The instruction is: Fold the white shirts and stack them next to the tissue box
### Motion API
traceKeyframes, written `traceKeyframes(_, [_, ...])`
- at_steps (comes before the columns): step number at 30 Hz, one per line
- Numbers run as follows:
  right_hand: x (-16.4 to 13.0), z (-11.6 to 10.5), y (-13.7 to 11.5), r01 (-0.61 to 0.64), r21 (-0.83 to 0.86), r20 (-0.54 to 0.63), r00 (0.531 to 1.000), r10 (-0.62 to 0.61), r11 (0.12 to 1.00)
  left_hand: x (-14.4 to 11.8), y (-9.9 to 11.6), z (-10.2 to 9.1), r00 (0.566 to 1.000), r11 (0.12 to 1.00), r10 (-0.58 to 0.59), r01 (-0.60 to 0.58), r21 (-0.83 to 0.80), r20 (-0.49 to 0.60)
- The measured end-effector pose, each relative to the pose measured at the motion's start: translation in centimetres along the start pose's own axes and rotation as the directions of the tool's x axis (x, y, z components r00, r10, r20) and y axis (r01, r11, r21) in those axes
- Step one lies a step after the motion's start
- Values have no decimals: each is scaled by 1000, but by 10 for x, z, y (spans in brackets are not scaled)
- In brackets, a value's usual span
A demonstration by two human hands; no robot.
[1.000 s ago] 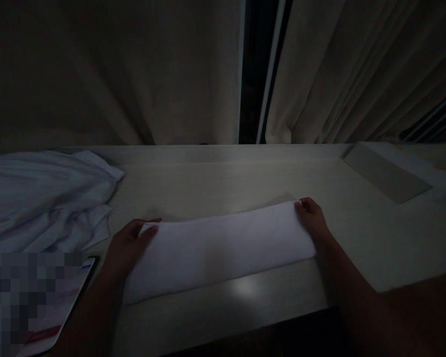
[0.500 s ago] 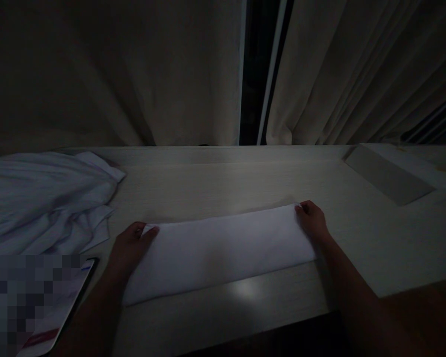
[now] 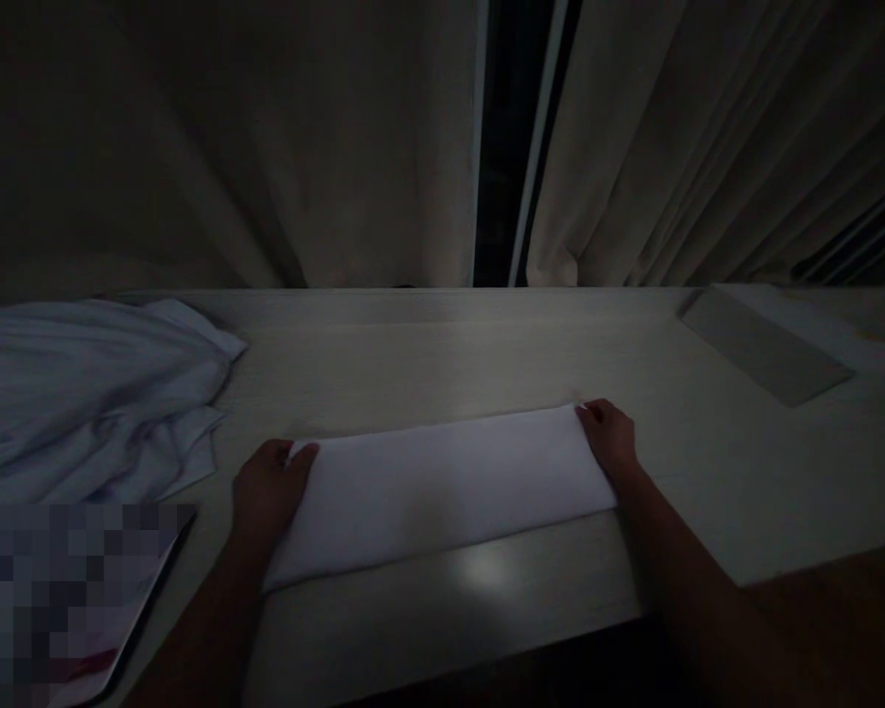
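A long white folded cloth (image 3: 442, 492) lies flat on the pale table (image 3: 442, 364), stretched crosswise in front of me. My left hand (image 3: 271, 487) pinches its far left corner, thumb on top and fingers at the edge. At the far right corner, my right hand (image 3: 606, 435) has its thumb and fingers closed on the cloth. The right end sits slightly farther from me than the left. Dim light hides the finer folds, and the fingertips under the cloth are out of sight.
Crumpled whitish fabric (image 3: 110, 393) lies at the left. Nearer, a dark-edged flat thing (image 3: 118, 629) is partly blurred out. A grey-white box-like object (image 3: 771, 344) stands at the right back. Curtains (image 3: 383, 147) hang behind the table's far edge.
Both hands keep their hold on the cloth. The right hand and the cloth's right end have shifted a little left, while the cloth's near left corner has moved slightly right and away.
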State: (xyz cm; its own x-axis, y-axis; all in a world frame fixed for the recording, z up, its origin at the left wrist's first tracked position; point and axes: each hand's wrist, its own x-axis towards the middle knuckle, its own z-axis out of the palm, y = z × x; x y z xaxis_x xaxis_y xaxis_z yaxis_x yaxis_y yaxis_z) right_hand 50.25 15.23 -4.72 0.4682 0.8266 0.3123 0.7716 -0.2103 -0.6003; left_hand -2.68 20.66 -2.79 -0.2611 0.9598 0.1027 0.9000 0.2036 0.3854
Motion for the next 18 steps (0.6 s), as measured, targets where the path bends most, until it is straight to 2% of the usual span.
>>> traceKeyframes(4, [3,0,3,56,-72,46,998,-53,996,-5,3,-5,999,999,27,-26,32,-19])
traceKeyframes(10, [-2,-3,-1,-17,-166,64,998,28,986,-12,6,-2,1000,995,21,-20,94,-12])
traceKeyframes(13, [-4,-6,-3,-50,-182,73,995,64,982,-14,8,-11,999,990,47,-43,132,-26])
traceKeyframes(16, [0,-15,-10,-57,-183,64,996,69,981,-24,22,-28,982,969,165,-145,199,-89])
traceKeyframes(18, [-2,-22,-27,-1,-198,-22,1000,-3,980,-39,44,-36,942,938,300,-261,228,-154])
